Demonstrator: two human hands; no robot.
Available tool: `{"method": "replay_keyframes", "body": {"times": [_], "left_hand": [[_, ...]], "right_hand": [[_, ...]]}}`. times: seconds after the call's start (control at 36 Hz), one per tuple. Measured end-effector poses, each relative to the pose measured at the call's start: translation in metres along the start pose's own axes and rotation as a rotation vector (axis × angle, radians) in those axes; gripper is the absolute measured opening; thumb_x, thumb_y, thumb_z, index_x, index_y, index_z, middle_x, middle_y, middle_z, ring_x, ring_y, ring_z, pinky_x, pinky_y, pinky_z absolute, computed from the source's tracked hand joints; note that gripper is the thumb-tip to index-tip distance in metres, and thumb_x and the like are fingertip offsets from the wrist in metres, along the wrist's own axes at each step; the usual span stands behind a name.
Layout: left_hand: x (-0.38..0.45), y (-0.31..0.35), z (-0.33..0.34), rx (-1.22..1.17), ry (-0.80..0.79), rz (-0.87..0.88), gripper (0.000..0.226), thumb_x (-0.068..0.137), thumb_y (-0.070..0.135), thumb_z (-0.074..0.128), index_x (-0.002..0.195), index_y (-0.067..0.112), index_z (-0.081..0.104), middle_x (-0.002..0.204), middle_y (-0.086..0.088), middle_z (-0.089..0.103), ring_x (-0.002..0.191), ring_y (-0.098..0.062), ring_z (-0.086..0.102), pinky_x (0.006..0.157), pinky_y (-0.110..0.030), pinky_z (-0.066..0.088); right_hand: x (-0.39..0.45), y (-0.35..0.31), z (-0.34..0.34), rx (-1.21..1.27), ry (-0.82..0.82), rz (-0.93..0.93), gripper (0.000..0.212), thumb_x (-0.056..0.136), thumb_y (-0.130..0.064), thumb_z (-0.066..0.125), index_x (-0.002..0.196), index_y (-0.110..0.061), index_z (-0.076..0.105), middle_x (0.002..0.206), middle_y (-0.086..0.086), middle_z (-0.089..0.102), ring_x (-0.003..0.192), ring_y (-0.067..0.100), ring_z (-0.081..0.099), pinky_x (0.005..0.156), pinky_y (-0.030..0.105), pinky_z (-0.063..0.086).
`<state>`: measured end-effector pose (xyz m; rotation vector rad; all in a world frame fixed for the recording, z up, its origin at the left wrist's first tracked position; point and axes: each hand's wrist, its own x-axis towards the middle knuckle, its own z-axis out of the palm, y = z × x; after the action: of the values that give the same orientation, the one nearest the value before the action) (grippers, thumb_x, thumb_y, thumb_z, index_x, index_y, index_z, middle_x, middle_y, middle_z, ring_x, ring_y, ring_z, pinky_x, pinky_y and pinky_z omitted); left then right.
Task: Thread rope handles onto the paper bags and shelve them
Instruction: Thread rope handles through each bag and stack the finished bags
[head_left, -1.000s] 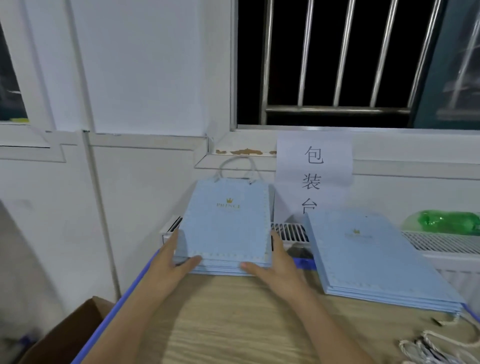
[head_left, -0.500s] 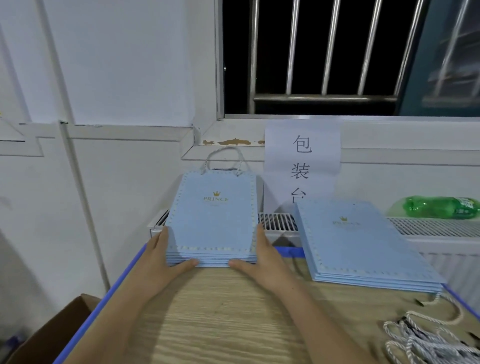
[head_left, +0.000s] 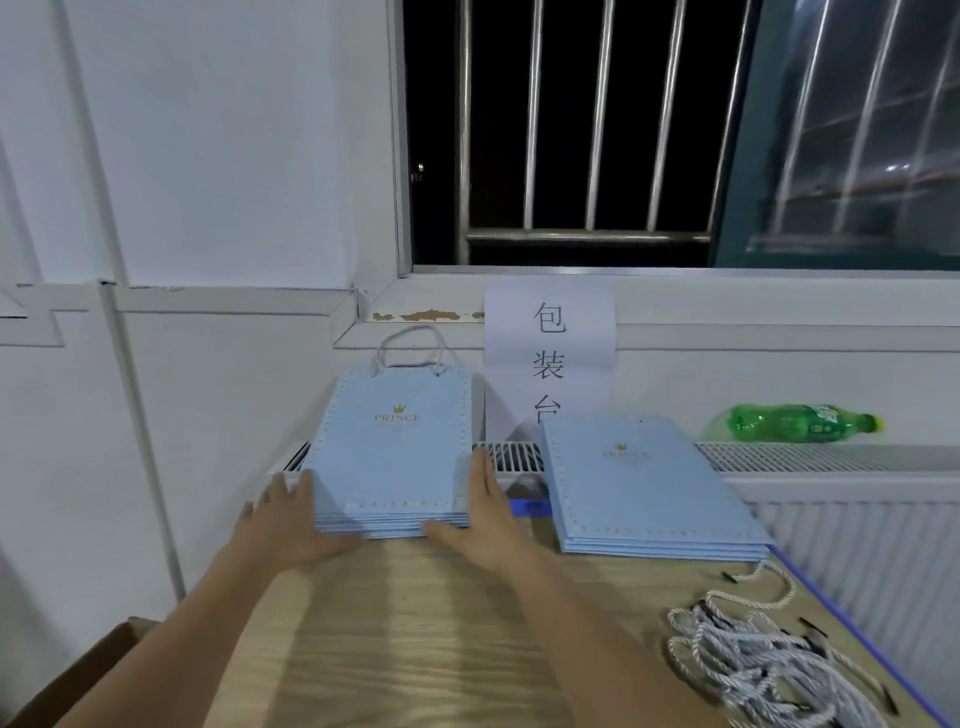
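Observation:
A stack of flat light-blue paper bags with a gold crown print lies at the table's far left, its far end over the white grille. A rope handle sticks out from the top bag. My left hand presses the stack's left edge with straight fingers. My right hand presses the right edge, its thumb along the near edge. A second stack of blue bags without visible handles lies to the right. A heap of loose white rope handles sits at the near right.
The wooden table has a blue rim. A white radiator grille runs along the wall behind it, with a green plastic bottle lying on it. A paper sign hangs below the barred window. A cardboard box stands at lower left.
The view has shifted so the stacks sit further left and the rope heap shows more. Both hands stay against the left stack's sides, with fingers now spread straighter.

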<state>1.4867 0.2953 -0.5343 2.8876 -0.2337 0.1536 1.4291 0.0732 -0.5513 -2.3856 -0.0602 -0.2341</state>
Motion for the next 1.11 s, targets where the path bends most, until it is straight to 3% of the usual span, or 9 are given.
{"method": "replay_keyframes", "body": {"times": [0.22,0.44,0.56,0.64,0.78,0.86,0.92,1.03,1.11], "left_hand": [[-0.016,0.092,-0.013,0.023,0.152,0.262,0.095,0.085,0.067,0.037,0.152,0.012,-0.002,0.158,-0.005,-0.016,0.146,-0.021,-0.015,0.119,-0.039,-0.005],[-0.044,0.217,0.033,-0.346,-0.151,0.384,0.087,0.086,0.06,0.048,0.152,0.019,0.007,0.159,-0.01,-0.003,0.147,-0.027,0.0,0.117,-0.039,0.013],[-0.057,0.243,0.046,-0.38,-0.282,0.281,0.095,0.075,0.069,0.046,0.15,0.022,0.011,0.157,-0.013,0.004,0.144,-0.032,0.009,0.115,-0.043,0.022],[-0.066,0.252,0.049,-0.46,-0.34,0.24,0.09,0.084,0.061,0.051,0.151,0.017,0.009,0.157,-0.014,0.0,0.144,-0.032,0.013,0.112,-0.038,0.024],[-0.071,0.249,0.046,-0.631,-0.376,0.209,0.098,0.076,0.062,0.059,0.152,0.021,0.012,0.157,-0.011,0.01,0.143,-0.028,0.017,0.114,-0.038,0.027],[-0.075,0.247,0.044,-0.686,-0.362,0.214,0.081,0.086,0.048,0.059,0.15,0.019,0.017,0.157,-0.009,0.007,0.145,-0.025,0.012,0.111,-0.036,0.024],[-0.079,0.247,0.044,-0.71,-0.34,0.223,0.075,0.088,0.044,0.058,0.149,0.02,0.02,0.157,-0.009,0.004,0.145,-0.025,0.011,0.111,-0.037,0.022],[-0.085,0.244,0.038,-0.82,-0.285,0.179,0.065,0.091,0.036,0.055,0.146,0.017,0.027,0.155,-0.009,0.011,0.143,-0.023,0.018,0.107,-0.035,0.026],[-0.087,0.239,0.033,-0.892,-0.218,0.107,0.059,0.094,0.031,0.051,0.146,0.012,0.03,0.15,-0.012,0.016,0.128,-0.027,0.038,0.096,-0.03,0.034]], "right_hand": [[-0.036,0.025,-0.088,-0.168,0.227,-0.031,0.062,0.096,-0.037,0.051,0.147,-0.012,0.027,0.158,-0.002,0.011,0.145,0.012,0.007,0.117,0.03,0.016],[-0.097,0.104,-0.16,-0.415,0.4,0.498,0.058,0.095,-0.039,0.046,0.138,-0.001,0.036,0.149,0.013,0.03,0.137,0.03,0.023,0.108,0.037,0.026],[-0.12,0.123,-0.171,-0.383,0.287,0.649,0.077,0.091,-0.055,0.046,0.142,-0.001,0.028,0.151,0.015,0.023,0.139,0.032,0.019,0.11,0.042,0.024],[-0.127,0.126,-0.169,-0.371,0.18,0.658,0.082,0.089,-0.065,0.04,0.147,-0.008,0.028,0.157,0.014,0.011,0.143,0.034,0.01,0.114,0.044,0.016],[-0.122,0.124,-0.164,-0.27,0.214,0.605,0.078,0.079,-0.072,0.031,0.126,-0.016,0.058,0.145,0.014,0.04,0.137,0.031,0.027,0.111,0.041,0.023],[-0.123,0.113,-0.166,-0.188,0.256,0.558,0.051,0.095,-0.052,0.04,0.091,-0.009,0.066,0.094,0.004,0.058,0.113,0.021,0.045,0.105,0.035,0.028],[-0.124,0.109,-0.167,-0.13,0.346,0.529,0.047,0.097,-0.042,0.045,0.065,-0.009,0.052,0.065,-0.003,0.049,0.091,0.019,0.047,0.099,0.034,0.033],[-0.124,0.107,-0.162,0.03,0.55,0.485,0.036,0.091,-0.037,0.057,0.071,-0.01,0.045,0.066,-0.001,0.044,0.076,0.022,0.049,0.075,0.034,0.04],[-0.127,0.096,-0.159,0.22,0.614,0.461,0.032,0.089,-0.03,0.064,0.099,-0.006,0.044,0.083,0.004,0.052,0.073,0.018,0.052,0.059,0.029,0.04]]}}
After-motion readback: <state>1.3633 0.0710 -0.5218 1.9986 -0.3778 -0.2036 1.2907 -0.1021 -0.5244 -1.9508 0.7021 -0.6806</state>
